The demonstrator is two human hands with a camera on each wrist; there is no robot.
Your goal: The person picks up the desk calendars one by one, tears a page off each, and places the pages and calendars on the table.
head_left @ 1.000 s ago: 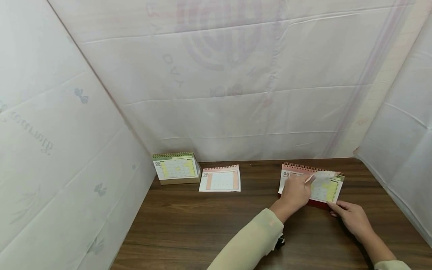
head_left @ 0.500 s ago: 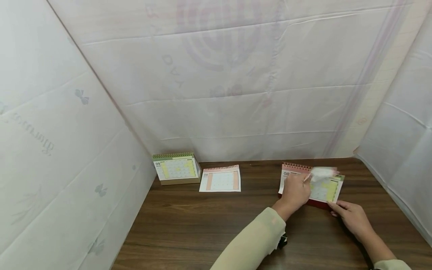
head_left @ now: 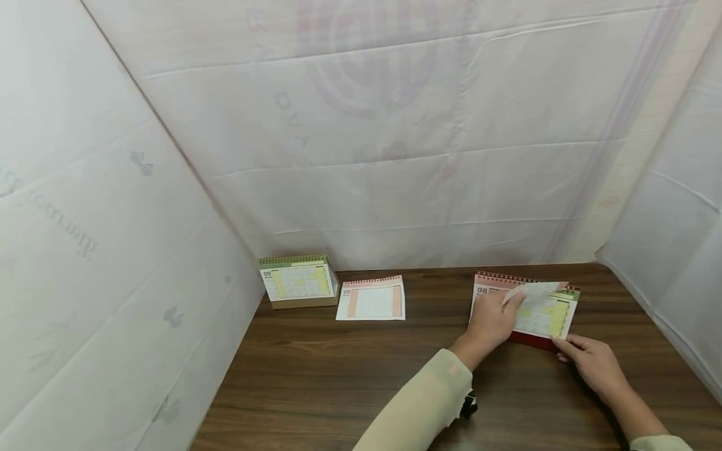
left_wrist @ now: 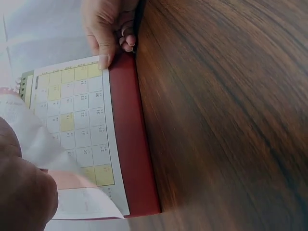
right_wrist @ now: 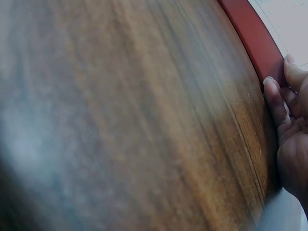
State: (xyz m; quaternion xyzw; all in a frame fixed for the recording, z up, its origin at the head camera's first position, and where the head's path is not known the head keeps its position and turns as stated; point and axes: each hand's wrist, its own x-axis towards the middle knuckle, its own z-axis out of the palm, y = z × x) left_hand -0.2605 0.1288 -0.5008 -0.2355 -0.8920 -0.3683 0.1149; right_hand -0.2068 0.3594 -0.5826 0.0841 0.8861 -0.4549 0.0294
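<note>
A desk calendar (head_left: 544,318) with a dark red stand (left_wrist: 132,134) is on the right of the table. My left hand (head_left: 491,321) pinches its pink-headed 08 page (head_left: 536,290), whose right part is curled up and back. A yellow-and-white page with a green header shows beneath. At the top, the lifted page's holed pink edge stands apart from the binding in the left wrist view. My right hand (head_left: 589,360) grips the calendar's lower right corner, thumb on the front and fingers at the red stand.
Far left on the wooden table (head_left: 316,376) stands a green-topped 09 desk calendar (head_left: 299,282). Beside it lies a loose pink 08 sheet (head_left: 372,299) with a row of torn holes. White sheeting (head_left: 361,188) walls the table at the back and both sides.
The left hand has moved the lifted page up and down slightly, its free end flipping about. The right hand has kept its grip on the corner, and the head view has shifted a little.
</note>
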